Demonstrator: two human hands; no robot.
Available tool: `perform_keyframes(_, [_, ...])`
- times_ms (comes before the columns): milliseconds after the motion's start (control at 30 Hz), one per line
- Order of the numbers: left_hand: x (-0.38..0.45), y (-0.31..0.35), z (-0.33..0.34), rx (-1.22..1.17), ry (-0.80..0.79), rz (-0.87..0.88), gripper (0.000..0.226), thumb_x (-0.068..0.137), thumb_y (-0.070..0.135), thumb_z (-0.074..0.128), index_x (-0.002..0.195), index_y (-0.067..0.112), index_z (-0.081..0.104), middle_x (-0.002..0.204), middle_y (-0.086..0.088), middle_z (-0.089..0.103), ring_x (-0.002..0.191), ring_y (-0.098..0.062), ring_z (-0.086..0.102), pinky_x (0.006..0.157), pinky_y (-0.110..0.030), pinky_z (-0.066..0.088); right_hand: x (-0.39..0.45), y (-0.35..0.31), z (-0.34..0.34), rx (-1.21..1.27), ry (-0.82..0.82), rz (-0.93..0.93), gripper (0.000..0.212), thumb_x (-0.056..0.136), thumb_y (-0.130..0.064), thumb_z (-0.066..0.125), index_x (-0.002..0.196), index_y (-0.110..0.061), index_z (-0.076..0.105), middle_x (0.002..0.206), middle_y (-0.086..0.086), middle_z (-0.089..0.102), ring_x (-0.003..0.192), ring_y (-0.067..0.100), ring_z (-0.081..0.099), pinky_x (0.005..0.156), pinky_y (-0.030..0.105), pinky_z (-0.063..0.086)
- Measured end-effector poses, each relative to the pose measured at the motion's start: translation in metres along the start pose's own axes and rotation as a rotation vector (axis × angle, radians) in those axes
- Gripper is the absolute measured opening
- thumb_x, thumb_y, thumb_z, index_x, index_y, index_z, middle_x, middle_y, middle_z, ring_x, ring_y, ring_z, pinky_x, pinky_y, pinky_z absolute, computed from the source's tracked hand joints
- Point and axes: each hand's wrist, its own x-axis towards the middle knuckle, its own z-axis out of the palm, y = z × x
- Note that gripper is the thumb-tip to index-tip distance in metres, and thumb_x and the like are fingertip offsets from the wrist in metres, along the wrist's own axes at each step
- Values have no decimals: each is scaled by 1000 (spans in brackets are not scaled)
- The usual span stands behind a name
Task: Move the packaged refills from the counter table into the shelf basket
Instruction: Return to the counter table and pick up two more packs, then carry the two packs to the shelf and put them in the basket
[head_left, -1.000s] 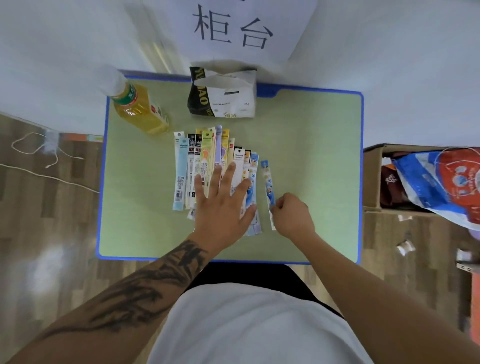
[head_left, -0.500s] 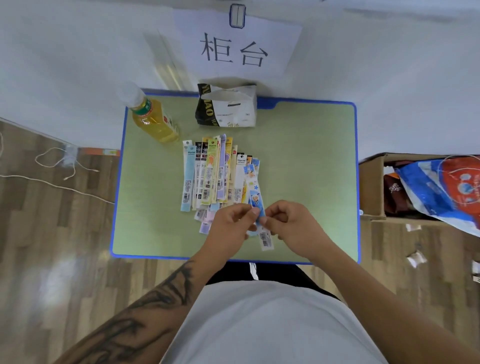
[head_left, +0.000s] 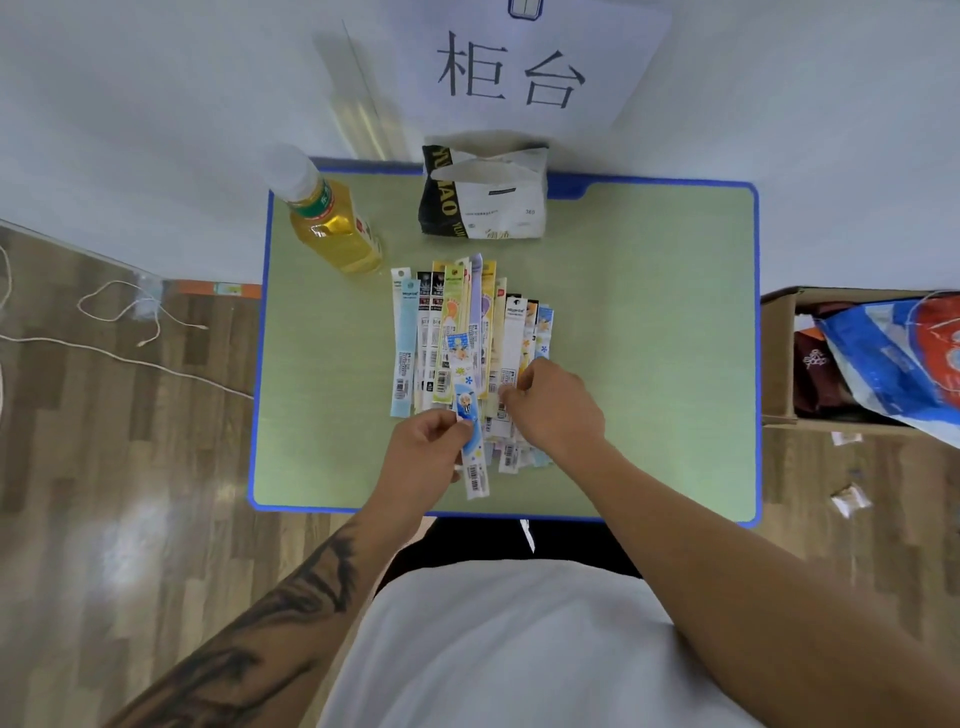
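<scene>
Several long, narrow packaged refills (head_left: 470, 332) lie side by side in a fanned pile on the green counter table (head_left: 649, 338). My left hand (head_left: 423, 457) pinches one blue-and-white refill packet (head_left: 470, 415) by its lower half and holds it over the near end of the pile. My right hand (head_left: 556, 405) rests on the pile's right side, its curled fingertips pinching at the packets there. No shelf basket is in view.
A bottle of yellow drink (head_left: 332, 223) stands at the table's far left corner and a black-and-white paper bag (head_left: 483, 195) at the far middle. A cardboard box (head_left: 779, 353) with bags stands right of the table. A white cable (head_left: 130, 332) lies on the floor at left.
The blue-and-white packet went from my right hand into my left. My left hand, which lay flat on the pile, now holds it. My right hand has gone back to the pile's right side.
</scene>
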Motion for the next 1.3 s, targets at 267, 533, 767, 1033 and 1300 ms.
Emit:
perform_keyframes(267, [8,-4,-4,52,-39,22,22,100,20,65,95,-1,69,72,-8,57,68,-20,51,59,-29,51,7,-1,12,142,-14,56,19,102,-30,56,93,-14,61,89,5,64,83,25,63,74,37,55])
perform_keyframes(533, [-8,13,12,100,-108,122,17,101,18,64,94,3,67,82,-11,57,70,-20,52,57,-26,51,-38,41,-19,511,58,23,18,98,-22,67,90,-6,60,81,11,67,70,20,58,62,31,44])
perform_keyframes(767, [-61,37,76,138,-224,275,9,101,17,64,98,10,69,83,-5,61,72,-17,55,62,-29,52,-123,120,-59,891,176,-31,20,92,-16,76,103,-19,60,76,0,76,64,8,65,64,29,50])
perform_keyframes(1033, [-187,9,215,243,-430,401,11,101,8,61,101,5,72,93,-13,78,77,-23,73,70,-42,63,-247,259,-67,1203,410,-43,8,96,-6,69,102,-11,72,91,10,77,69,6,69,57,14,49])
perform_keyframes(1300, [-311,-64,367,453,-716,494,14,103,12,59,106,11,73,99,-9,79,91,-30,77,84,-53,62,-362,431,-44,1439,715,34,4,95,-7,71,99,-7,72,93,24,73,72,21,61,60,23,48])
